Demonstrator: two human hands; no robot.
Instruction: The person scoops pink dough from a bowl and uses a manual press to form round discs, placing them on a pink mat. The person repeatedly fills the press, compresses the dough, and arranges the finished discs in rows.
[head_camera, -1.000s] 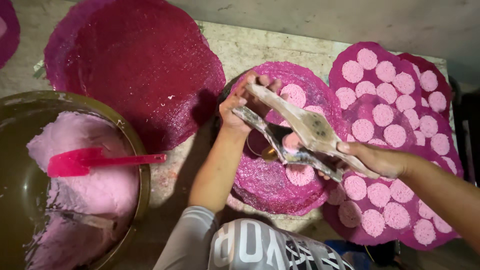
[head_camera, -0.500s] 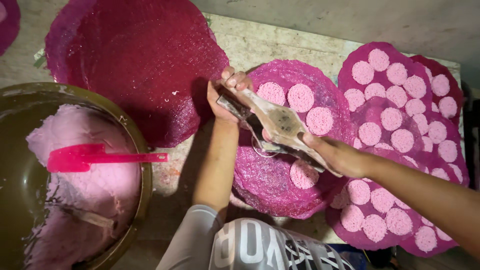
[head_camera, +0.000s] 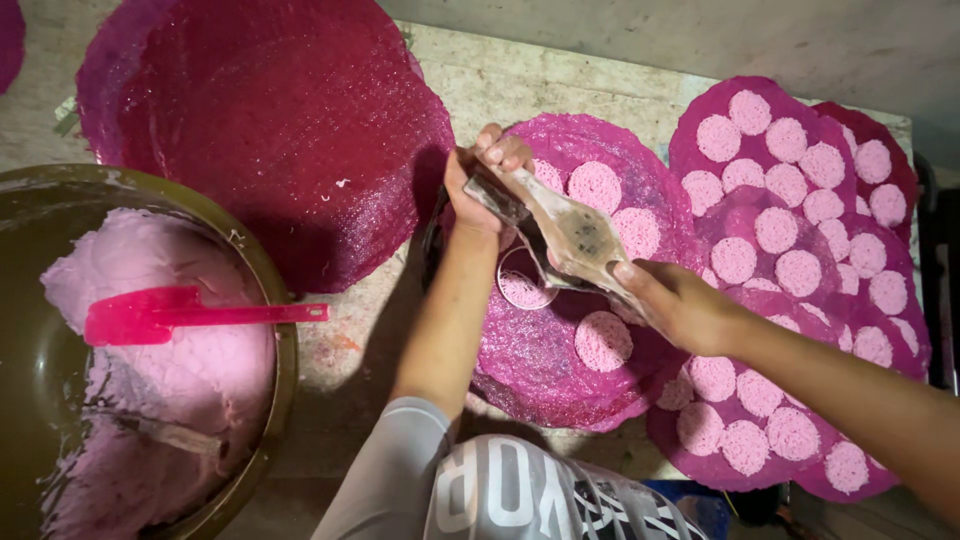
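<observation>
My left hand (head_camera: 478, 178) grips the far end of a flat metal hinged press (head_camera: 565, 232), and my right hand (head_camera: 672, 303) grips its near end. The tool hangs over a round magenta mat (head_camera: 590, 400) that carries three pale pink batter discs (head_camera: 602, 341). A round metal ring (head_camera: 526, 282) filled with pink batter shows just under the tool on the same mat.
A large metal bowl (head_camera: 272, 300) of pink batter with a pink spatula (head_camera: 190, 315) stands at the left. A stack of bare dark red mats (head_camera: 280, 130) lies at the back. Overlapping mats covered with several pink discs (head_camera: 790, 250) lie at the right.
Both hands have carried the press leftward across the centre mat. More discs lie on that mat than a second ago.
</observation>
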